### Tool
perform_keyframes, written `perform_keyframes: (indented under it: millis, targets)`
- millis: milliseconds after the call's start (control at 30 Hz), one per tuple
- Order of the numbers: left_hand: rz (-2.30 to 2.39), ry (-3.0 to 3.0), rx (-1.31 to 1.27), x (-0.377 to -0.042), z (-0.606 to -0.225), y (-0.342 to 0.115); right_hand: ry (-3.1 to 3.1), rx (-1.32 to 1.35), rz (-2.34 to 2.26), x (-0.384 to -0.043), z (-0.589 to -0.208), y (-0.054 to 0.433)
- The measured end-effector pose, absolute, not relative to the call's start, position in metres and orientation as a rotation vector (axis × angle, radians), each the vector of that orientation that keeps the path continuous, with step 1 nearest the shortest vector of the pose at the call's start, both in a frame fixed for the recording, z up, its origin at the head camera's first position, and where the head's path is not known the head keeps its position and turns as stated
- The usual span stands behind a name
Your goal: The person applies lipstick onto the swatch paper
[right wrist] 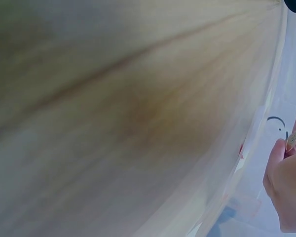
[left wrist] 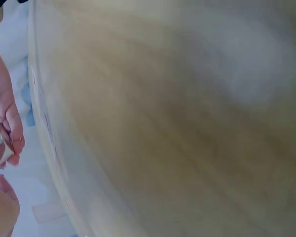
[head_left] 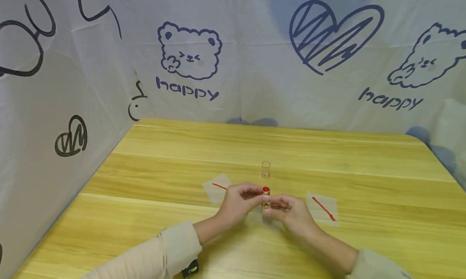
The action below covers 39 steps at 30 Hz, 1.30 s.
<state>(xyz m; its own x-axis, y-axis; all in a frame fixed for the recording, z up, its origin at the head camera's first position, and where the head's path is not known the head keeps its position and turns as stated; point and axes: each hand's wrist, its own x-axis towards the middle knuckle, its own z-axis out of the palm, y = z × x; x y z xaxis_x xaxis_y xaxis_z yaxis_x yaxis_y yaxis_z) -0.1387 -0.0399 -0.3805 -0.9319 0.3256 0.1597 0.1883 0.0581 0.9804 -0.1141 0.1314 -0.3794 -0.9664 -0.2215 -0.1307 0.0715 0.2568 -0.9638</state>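
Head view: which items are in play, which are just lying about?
In play:
lipstick, held upright by left hand and right hand
clear cap, standing just behind

Lying about:
left slip with red stroke
right slip with red stroke

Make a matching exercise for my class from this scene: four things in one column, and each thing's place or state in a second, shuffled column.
Things
1. lipstick
2. clear cap
3. left slip
4. right slip

Places or states
A. upright on the table, behind the hands
B. bears the longer red stroke
C. held between both hands
D. bears the shorter red stroke

Pairs: 1-C, 2-A, 3-D, 4-B
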Motion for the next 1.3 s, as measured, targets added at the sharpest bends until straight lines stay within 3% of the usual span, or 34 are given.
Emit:
perform_keyframes:
  millis: [333,1100,1300]
  targets:
    - [1.96,2.177,0.655,-0.1416,-0.3789,-0.0418,2.278,-0.201,-1.77,-0.1142,-0.3827,0.1338]
    - [1.98,2.314,0.411,-0.1386,-0.3809,-0.036,2.265,-0.166,-1.776,-0.1139,-0.3828,0.1313]
    - [1.964,2.241,0.52,-0.1411,-0.3809,-0.04,2.297,-0.165,-1.731,-0.1146,-0.3816,0.1316]
